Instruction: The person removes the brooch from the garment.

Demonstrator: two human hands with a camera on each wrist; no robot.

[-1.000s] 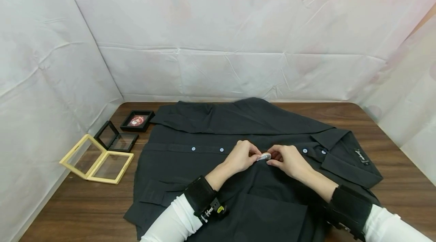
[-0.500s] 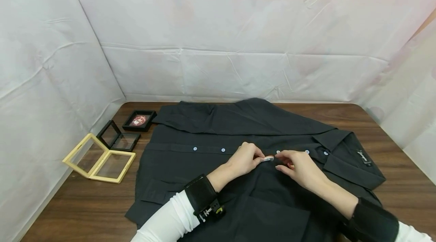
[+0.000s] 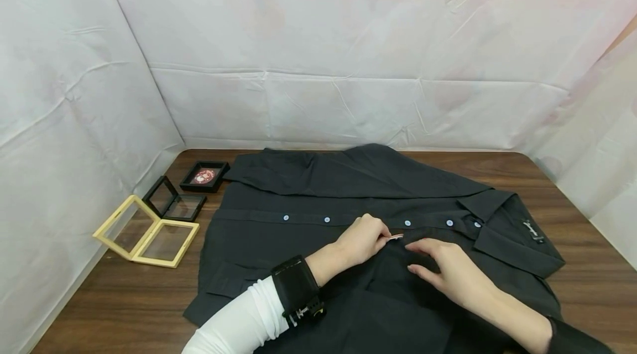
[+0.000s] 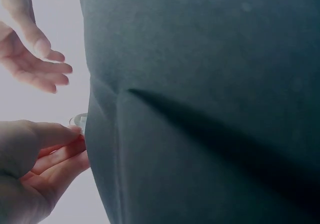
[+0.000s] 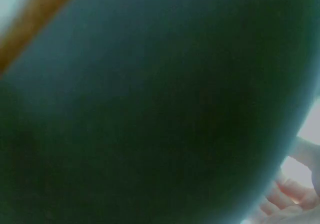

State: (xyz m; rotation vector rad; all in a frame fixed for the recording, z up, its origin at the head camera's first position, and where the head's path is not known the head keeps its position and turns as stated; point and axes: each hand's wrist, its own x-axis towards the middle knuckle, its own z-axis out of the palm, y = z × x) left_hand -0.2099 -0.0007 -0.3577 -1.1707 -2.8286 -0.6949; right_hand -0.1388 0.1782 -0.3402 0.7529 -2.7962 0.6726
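A dark button-up shirt (image 3: 298,243) lies spread on the table, its collar to the right. My left hand (image 3: 359,240) pinches a small flat round piece (image 3: 396,237) at the shirt's front, between thumb and fingers; in the left wrist view the piece (image 4: 80,119) shows pale and glossy past the fingertips of my left hand (image 4: 47,159). Just right of it, my right hand (image 3: 455,274) hovers over the cloth, thumb and fingers apart, holding nothing. Dark cloth fills most of both wrist views, and in the right wrist view my right hand's fingers show in the lower corner.
On the left of the wooden table (image 3: 114,298) stand an opened yellow frame (image 3: 166,263) and an opened black frame (image 3: 185,218). Behind them lies a black case (image 3: 185,183) with a red round piece (image 3: 203,176) inside. White sheets (image 3: 338,55) hang around the table.
My right hand has let go of the round piece and moved right and toward me, its fingers spreading. My left hand still pinches the piece, now tilted more edge-on.
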